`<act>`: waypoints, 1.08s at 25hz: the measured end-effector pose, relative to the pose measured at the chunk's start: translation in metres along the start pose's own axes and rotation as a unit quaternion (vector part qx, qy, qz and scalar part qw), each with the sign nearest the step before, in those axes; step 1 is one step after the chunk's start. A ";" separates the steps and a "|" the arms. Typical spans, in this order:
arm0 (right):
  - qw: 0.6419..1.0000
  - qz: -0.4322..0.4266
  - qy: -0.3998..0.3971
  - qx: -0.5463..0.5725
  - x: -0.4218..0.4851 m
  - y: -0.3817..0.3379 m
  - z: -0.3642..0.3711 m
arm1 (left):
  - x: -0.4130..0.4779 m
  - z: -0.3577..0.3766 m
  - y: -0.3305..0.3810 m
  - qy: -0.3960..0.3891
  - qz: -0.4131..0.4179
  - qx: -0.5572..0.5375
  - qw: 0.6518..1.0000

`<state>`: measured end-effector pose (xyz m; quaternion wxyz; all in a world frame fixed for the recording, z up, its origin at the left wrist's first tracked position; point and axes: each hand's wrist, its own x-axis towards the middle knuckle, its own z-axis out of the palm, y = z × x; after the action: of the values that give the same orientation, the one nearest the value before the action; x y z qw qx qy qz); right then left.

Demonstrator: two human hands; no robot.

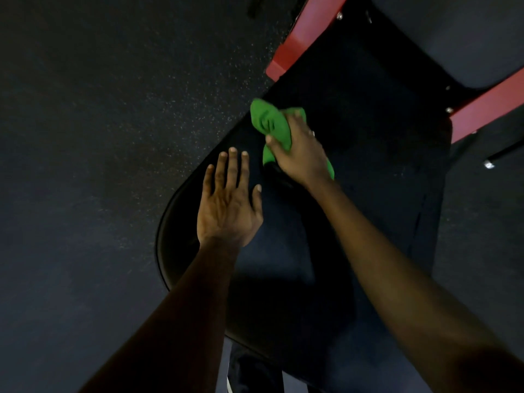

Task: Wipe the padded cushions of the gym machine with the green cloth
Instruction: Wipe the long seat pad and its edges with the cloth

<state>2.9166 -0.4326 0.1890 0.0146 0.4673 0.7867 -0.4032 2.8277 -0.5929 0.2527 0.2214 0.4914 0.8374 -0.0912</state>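
Dark rubber flooring (99, 123) with pale flecks fills the left. Next, the left hand (228, 202) lies flat, fingers straight and slightly spread, on the rounded edge of the smooth black cushion (354, 194). Right of it, the right hand (300, 154) curls around the bunched, soft green cloth (269, 123), pressing it onto the pad. Glossy red frame bars (300, 38) with bolts cross the upper right.

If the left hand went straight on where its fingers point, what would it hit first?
Probably nothing solid: the left hand is over the black cushion, and its line leaves the cushion's edge above the floor. The green cloth in the right hand sits just right of that line and might get brushed.
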 end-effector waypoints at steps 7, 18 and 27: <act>0.998 0.022 -0.015 -0.062 -0.039 -0.004 0.001 | -0.001 -0.001 0.000 0.003 0.001 -0.010 1.000; 0.999 0.036 0.011 -0.022 -0.009 -0.008 0.011 | 0.000 0.002 0.000 0.017 -0.002 0.004 1.000; 0.988 0.126 0.076 -0.036 0.020 0.031 0.005 | -0.001 0.004 -0.001 0.016 -0.001 0.005 1.000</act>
<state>2.9270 -0.4143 0.1583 0.0226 0.5909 0.7344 -0.3331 2.8286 -0.5959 0.2495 0.2058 0.4927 0.8410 -0.0878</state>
